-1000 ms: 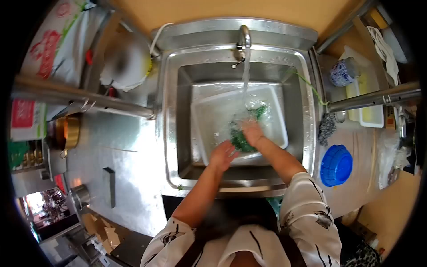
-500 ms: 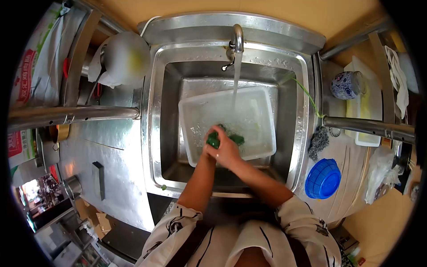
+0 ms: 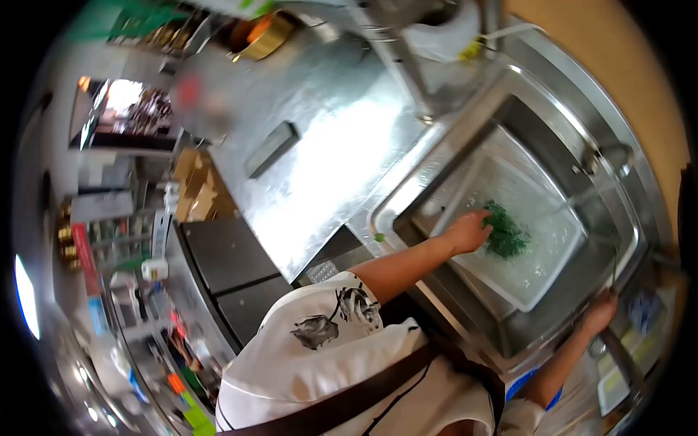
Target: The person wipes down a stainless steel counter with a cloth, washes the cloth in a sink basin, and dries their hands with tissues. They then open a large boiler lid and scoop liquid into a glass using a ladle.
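Note:
My left hand point(image 3: 469, 231) is closed on one end of a bunch of leafy green herbs point(image 3: 507, 234), whose leaves spread out in the water. Around them is a white plastic tub point(image 3: 526, 308), tilted in view inside the steel sink point(image 3: 502, 109). Water streams from the faucet point(image 3: 618, 156) into the tub. At the sink's right edge, my right hand point(image 3: 600, 311) has its fingers closed at the lower end of a thin green stalk point(image 3: 615, 267). That hand is slightly blurred.
A grey rectangular block point(image 3: 272, 150) lies on the steel counter point(image 3: 327, 167) to the left. Part of a blue basket point(image 3: 555, 400) shows beneath my right forearm. A small green leaf point(image 3: 379, 237) sits on the sink rim. Cardboard boxes point(image 3: 195, 198) stand farther left.
The view has swung leftward and tilted. My hands have parted: the left keeps the herbs in the tub, while the right has moved to the stalk at the sink's right edge.

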A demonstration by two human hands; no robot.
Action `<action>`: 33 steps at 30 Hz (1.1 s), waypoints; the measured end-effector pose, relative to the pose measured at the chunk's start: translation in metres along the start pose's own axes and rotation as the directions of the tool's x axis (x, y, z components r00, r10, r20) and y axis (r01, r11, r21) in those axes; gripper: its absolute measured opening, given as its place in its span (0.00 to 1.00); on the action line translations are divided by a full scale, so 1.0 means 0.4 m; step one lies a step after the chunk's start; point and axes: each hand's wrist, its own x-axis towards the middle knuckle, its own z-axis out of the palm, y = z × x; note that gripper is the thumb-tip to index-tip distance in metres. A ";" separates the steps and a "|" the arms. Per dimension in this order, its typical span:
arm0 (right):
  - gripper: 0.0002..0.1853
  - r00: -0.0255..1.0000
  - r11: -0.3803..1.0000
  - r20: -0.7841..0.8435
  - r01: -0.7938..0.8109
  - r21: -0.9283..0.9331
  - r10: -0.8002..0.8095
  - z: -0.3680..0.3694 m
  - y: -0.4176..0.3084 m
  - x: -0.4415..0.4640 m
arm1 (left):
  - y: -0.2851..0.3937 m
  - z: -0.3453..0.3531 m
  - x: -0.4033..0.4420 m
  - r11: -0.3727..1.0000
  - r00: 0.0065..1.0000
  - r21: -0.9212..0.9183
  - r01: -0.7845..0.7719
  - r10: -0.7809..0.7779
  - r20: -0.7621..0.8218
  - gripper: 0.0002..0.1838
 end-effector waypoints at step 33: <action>0.16 0.644 0.356 -0.399 0.726 0.589 -0.653 -0.329 -0.927 -0.419 | -0.057 -0.572 -0.413 0.932 0.986 0.360 -0.049 0.102 -0.130 0.09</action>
